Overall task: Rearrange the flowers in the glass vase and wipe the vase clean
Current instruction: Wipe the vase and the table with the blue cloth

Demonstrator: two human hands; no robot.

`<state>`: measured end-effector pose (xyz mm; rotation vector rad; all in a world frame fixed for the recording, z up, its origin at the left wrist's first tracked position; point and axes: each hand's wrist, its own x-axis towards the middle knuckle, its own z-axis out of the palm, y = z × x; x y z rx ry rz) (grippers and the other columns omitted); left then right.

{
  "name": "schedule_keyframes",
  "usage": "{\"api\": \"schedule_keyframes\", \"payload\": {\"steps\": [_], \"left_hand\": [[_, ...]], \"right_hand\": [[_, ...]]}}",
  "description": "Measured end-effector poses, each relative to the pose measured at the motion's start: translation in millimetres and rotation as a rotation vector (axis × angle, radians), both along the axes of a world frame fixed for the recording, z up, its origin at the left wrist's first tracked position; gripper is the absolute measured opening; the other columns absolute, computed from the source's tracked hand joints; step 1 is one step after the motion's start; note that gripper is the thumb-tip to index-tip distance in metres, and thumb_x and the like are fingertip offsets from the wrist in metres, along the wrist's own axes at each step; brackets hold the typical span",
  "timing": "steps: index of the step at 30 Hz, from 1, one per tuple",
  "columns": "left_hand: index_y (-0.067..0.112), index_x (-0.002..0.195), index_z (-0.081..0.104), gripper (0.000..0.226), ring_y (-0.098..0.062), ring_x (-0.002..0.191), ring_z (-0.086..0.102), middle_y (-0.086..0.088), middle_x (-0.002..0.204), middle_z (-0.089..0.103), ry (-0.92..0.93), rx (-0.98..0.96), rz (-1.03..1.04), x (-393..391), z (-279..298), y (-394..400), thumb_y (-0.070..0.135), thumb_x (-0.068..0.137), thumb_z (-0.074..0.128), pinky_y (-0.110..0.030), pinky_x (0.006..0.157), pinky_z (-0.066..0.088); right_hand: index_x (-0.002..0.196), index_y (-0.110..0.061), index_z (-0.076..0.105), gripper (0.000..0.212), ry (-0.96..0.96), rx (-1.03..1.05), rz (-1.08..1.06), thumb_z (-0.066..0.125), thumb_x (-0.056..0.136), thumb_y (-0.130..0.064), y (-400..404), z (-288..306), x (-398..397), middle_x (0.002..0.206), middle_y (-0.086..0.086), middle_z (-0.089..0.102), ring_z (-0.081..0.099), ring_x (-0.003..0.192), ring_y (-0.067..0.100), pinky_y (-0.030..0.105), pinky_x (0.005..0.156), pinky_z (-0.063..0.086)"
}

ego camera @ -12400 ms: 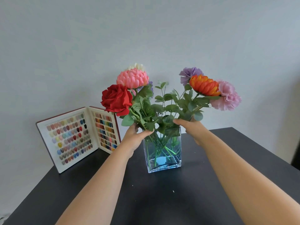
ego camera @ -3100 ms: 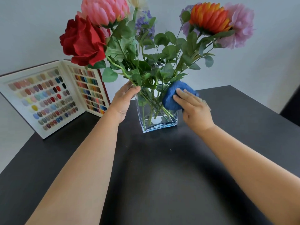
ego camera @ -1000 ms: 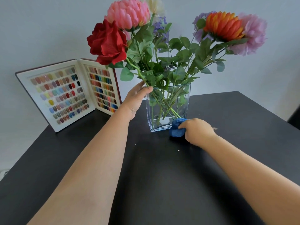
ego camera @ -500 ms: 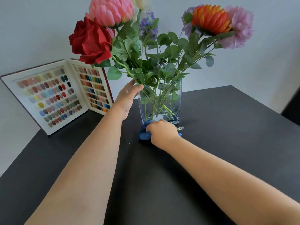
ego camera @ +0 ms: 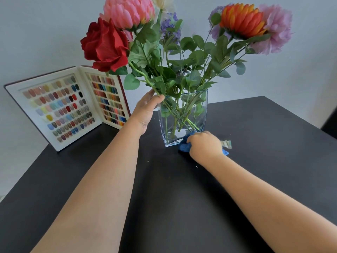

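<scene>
Vase (ego camera: 198, 106) full of flowers (ego camera: 175, 52)

Red rose (ego camera: 104, 45), orange flower (ego camera: 241, 20), blue cloth (ego camera: 184, 146), clear vase (ego camera: 182, 123), black table (ego camera: 264, 143), multicoloured swatch book (ego camera: 67, 105)

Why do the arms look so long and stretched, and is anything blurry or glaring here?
Head view: the wide-angle lens stretches the forearms near the bottom edge; the light is soft and even, with only faint shadow on the black table by the right hand; the glass vase shows no harsh glare; the flowers look sharp.
</scene>
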<state>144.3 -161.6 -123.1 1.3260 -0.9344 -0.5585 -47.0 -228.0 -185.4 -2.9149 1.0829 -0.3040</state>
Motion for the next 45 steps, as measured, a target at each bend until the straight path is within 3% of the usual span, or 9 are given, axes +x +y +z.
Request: {"api": "schedule_keyframes", "payload": {"steps": [9, 14, 17, 21, 28, 33, 36, 41, 45], "left_hand": [[0.020, 0.141, 0.052, 0.084, -0.018, 0.131, 0.051, 0.001, 0.136, 0.062, 0.002, 0.011, -0.006, 1.3, -0.5, 2.5, 0.058, 0.068, 0.068, -0.050, 0.119, 0.027], [0.022, 0.140, 0.053, 0.081, -0.016, 0.129, 0.054, 0.006, 0.127, 0.068, -0.016, 0.046, -0.037, 1.8, 2.9, 3.0, 0.058, 0.069, 0.068, -0.050, 0.119, 0.026], [0.024, 0.138, 0.055, 0.078, -0.014, 0.126, 0.055, 0.009, 0.122, 0.070, -0.030, 0.046, -0.047, 5.2, 2.2, 2.2, 0.059, 0.069, 0.068, -0.049, 0.119, 0.026], [0.026, 0.139, 0.055, 0.081, -0.012, 0.125, 0.056, 0.007, 0.128, 0.067, -0.003, 0.032, -0.038, 4.4, 3.4, 2.6, 0.058, 0.066, 0.070, -0.042, 0.118, 0.030], [0.021, 0.137, 0.057, 0.053, 0.002, 0.103, 0.065, 0.013, 0.113, 0.072, 0.030, 0.027, -0.043, 2.2, 4.1, 4.2, 0.037, 0.087, 0.065, -0.027, 0.094, 0.040], [0.023, 0.143, 0.050, 0.086, -0.013, 0.127, 0.054, 0.005, 0.130, 0.066, 0.013, 0.050, -0.055, 2.8, 4.8, 5.0, 0.056, 0.066, 0.070, -0.041, 0.118, 0.028], [0.021, 0.142, 0.050, 0.090, -0.013, 0.125, 0.055, 0.006, 0.127, 0.067, 0.008, 0.047, -0.053, 2.0, 6.0, 5.8, 0.058, 0.063, 0.070, -0.042, 0.118, 0.028], [0.024, 0.133, 0.059, 0.074, 0.006, 0.092, 0.062, 0.020, 0.101, 0.072, 0.007, 0.034, -0.046, 1.4, 4.3, 7.0, 0.055, 0.066, 0.069, -0.030, 0.095, 0.041], [0.029, 0.133, 0.059, 0.072, -0.007, 0.119, 0.060, 0.010, 0.122, 0.070, 0.029, 0.045, -0.034, 3.9, 3.1, 6.8, 0.055, 0.067, 0.071, -0.038, 0.110, 0.038]], "right_hand": [[0.116, -0.027, 0.063, 0.037, 0.000, -0.025, 0.252, 0.051, 0.085, -0.012, 24.2, -10.3, 20.9, 0.112, -0.004, 0.061, 0.050, 0.102, 0.024, 0.031, 0.063, 0.039], [0.114, -0.033, 0.064, 0.040, -0.050, 0.046, 0.054, 0.047, 0.084, -0.012, -21.5, -3.6, -25.5, 0.116, -0.008, 0.062, 0.050, 0.107, 0.021, 0.034, 0.076, 0.049], [0.111, -0.024, 0.069, 0.042, -0.413, 0.025, -0.014, 0.048, 0.081, -0.005, -32.1, 11.1, -45.1, 0.109, 0.001, 0.067, 0.056, 0.101, 0.029, 0.034, 0.080, 0.049], [0.104, -0.006, 0.072, 0.042, -0.814, -0.327, 0.272, 0.045, 0.073, 0.000, -20.2, 37.6, -23.9, 0.115, 0.012, 0.067, 0.060, 0.094, 0.038, 0.041, 0.084, 0.049], [0.115, 0.003, 0.066, 0.042, -0.603, -0.450, 0.549, 0.045, 0.079, 0.012, -4.5, 11.5, 27.1, 0.133, 0.024, 0.053, 0.044, 0.124, 0.051, 0.061, 0.102, 0.037], [0.112, -0.003, 0.070, 0.043, -0.244, -0.498, 0.715, 0.070, 0.070, 0.008, -8.1, -21.1, -0.6, 0.130, 0.015, 0.059, 0.051, 0.121, 0.044, 0.059, 0.094, 0.045], [0.110, 0.002, 0.069, 0.042, -0.370, -0.459, 0.639, 0.045, 0.076, 0.008, -25.1, -4.0, -10.3, 0.125, 0.017, 0.062, 0.055, 0.115, 0.047, 0.061, 0.088, 0.048], [0.111, 0.004, 0.067, 0.041, -0.581, -0.462, 0.598, 0.041, 0.081, 0.011, -8.0, 22.7, 23.9, 0.125, 0.020, 0.061, 0.052, 0.118, 0.048, 0.061, 0.096, 0.043], [0.112, 0.001, 0.068, 0.034, -0.462, -0.476, 0.697, 0.050, 0.083, 0.008, -2.8, 8.6, 29.5, 0.127, 0.018, 0.060, 0.051, 0.120, 0.045, 0.059, 0.095, 0.045]]}}
